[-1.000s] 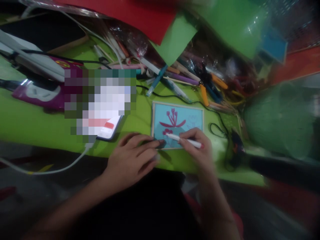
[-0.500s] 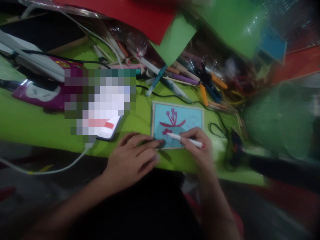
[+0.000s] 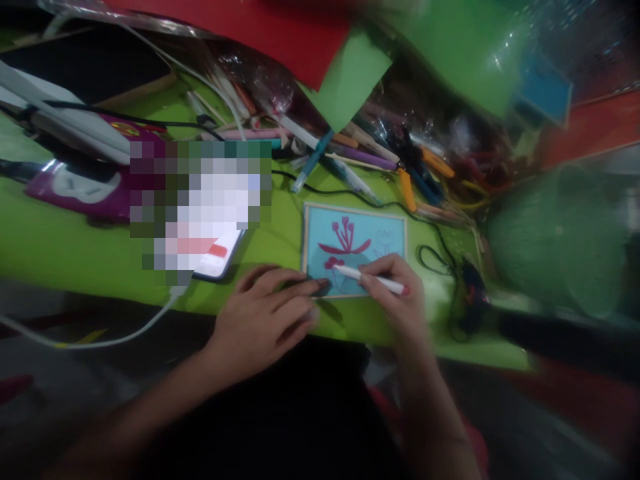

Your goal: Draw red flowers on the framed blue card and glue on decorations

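Note:
A light blue card (image 3: 360,230) with a pale wooden-looking border lies on the green table (image 3: 280,233). It carries dark red flowers and fainter outlined ones at its right. Between the fingers of my right hand (image 3: 397,290) is a white marker (image 3: 373,277) with a red end, its tip at the small red flower in the lower part of the card. My left hand (image 3: 273,303) lies with fingers stretched out, the fingertips touching the card's lower left corner.
Left of the card lies a lit phone (image 3: 215,263), partly blurred out, with a white cable (image 3: 130,343). A purple power strip (image 3: 75,193) is farther left. Pens, sticks and orange-handled tools (image 3: 407,190) crowd behind the card. At the right is a green translucent container (image 3: 555,240).
Hardly anything differs. The marker tip and my right hand stay at the same red flower, with at most a tiny shift; my left hand keeps its place.

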The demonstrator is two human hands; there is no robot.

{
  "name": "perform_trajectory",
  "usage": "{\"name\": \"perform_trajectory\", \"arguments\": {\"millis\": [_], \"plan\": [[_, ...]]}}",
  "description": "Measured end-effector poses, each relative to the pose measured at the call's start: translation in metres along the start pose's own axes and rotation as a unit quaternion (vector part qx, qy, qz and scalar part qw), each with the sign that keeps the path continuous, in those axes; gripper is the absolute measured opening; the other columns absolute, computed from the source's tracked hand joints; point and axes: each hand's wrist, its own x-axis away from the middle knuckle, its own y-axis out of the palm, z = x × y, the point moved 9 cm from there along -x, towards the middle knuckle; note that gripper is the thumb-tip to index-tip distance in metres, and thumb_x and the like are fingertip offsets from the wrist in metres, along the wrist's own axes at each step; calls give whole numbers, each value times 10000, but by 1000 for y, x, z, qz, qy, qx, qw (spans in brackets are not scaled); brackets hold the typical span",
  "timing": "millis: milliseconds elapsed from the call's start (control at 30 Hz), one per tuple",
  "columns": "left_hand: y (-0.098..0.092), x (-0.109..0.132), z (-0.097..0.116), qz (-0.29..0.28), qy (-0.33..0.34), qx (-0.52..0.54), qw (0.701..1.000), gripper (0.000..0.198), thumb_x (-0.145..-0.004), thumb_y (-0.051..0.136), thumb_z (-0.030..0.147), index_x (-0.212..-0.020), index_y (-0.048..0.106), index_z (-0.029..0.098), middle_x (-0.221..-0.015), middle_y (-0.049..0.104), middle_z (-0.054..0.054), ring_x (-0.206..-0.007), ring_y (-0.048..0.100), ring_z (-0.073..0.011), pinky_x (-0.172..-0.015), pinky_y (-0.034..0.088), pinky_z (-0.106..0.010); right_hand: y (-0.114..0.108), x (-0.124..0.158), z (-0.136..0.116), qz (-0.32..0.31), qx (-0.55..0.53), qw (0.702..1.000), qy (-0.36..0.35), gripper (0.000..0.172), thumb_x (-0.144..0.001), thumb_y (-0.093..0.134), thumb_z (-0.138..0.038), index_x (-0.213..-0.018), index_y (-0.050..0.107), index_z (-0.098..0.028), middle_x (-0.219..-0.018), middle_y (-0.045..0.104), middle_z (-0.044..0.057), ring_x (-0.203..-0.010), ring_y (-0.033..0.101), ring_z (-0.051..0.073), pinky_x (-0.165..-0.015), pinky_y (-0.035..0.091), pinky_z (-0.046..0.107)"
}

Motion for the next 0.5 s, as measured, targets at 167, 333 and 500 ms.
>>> {"name": "perform_trajectory", "arguments": {"millis": [167, 333, 500], "plan": [[-1, 0, 0, 2, -4, 4, 1000, 61, -986, 631, 266, -1010, 687, 269, -1209, 802, 34, -1121, 691, -251, -992, 456, -458, 0, 1, 3, -5, -7, 1000, 6, 116, -818, 786, -327, -814, 711, -238, -729, 716, -13, -597, 559, 131, -526, 415, 244], [2, 3, -2, -4, -8, 13, 1000, 85, -994, 619, 264, -1051, 682, 261, -1250, 790, 27, -1149, 681, -256, -1009, 452, -469, 2, 1, 4, -22, -4, 1000, 3, 121, -842, 800, -339, -849, 730, -240, -722, 697, -21, -606, 560, 125, -538, 415, 239], [1, 2, -1, 0, -1, 13, 1000, 67, -994, 624, 266, -1031, 676, 245, -1241, 793, 22, -1134, 680, -259, -1000, 459, -469, 5, 0, -1, -27, 7, 1000, -7, 116, -835, 795, -325, -846, 728, -230, -726, 699, -15, -622, 590, 133, -545, 435, 247]]}}
